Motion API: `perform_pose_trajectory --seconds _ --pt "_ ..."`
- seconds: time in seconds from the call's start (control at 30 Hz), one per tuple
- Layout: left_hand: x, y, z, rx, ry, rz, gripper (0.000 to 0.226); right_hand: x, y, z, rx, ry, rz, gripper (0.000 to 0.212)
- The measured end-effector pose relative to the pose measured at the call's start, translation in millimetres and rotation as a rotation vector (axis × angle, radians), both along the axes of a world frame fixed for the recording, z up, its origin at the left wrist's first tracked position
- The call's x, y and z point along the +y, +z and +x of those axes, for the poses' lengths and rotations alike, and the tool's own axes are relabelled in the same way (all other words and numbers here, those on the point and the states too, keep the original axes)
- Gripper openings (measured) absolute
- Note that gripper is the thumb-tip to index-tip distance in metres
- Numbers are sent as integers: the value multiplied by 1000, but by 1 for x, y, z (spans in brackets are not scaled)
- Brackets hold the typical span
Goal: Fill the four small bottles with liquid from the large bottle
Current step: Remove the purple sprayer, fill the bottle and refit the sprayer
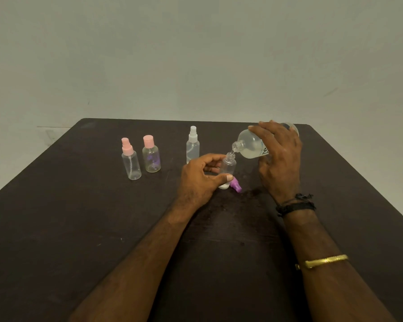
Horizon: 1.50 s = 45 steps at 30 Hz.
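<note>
My right hand (280, 156) grips the large clear bottle (251, 145), tilted with its open neck down to the left, just above the mouth of an uncapped small clear bottle (228, 166). My left hand (200, 180) holds that small bottle upright on the table between thumb and fingers. Its purple cap (236, 185) lies on the table beside its base. Three other small bottles stand capped: a pink-topped spray bottle (130, 161), a pink-capped bottle (151, 156) and a white-topped spray bottle (192, 145).
All of this sits on a dark brown table (79, 217) whose far edge meets a plain pale wall. Black bands and a gold bangle are on my right forearm.
</note>
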State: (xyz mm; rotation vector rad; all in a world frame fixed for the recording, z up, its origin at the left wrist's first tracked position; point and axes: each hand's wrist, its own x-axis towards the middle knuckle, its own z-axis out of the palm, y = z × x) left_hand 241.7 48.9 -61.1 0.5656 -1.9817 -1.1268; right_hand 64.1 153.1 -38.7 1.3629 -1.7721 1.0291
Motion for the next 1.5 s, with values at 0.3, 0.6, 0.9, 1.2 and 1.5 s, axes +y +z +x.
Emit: perform_pose_trajectory --seconds 0.3,0.6,0.9,1.2,1.5 --pt "0 -1 -1 2 4 -8 49 1 0 0 -1 -9 1 65" --pt "0 -1 -1 10 0 -1 48 1 0 1 -6 1 -17 67" --pt "0 -1 -1 8 -8 -8 47 1 -1 2 -7 0 -15 64" --pt "-1 -2 -1 17 -4 -2 48 1 0 2 -7 -12 -13 68" --pt "-1 -4 -2 21 1 -5 48 2 1 2 -9 -7 -5 65"
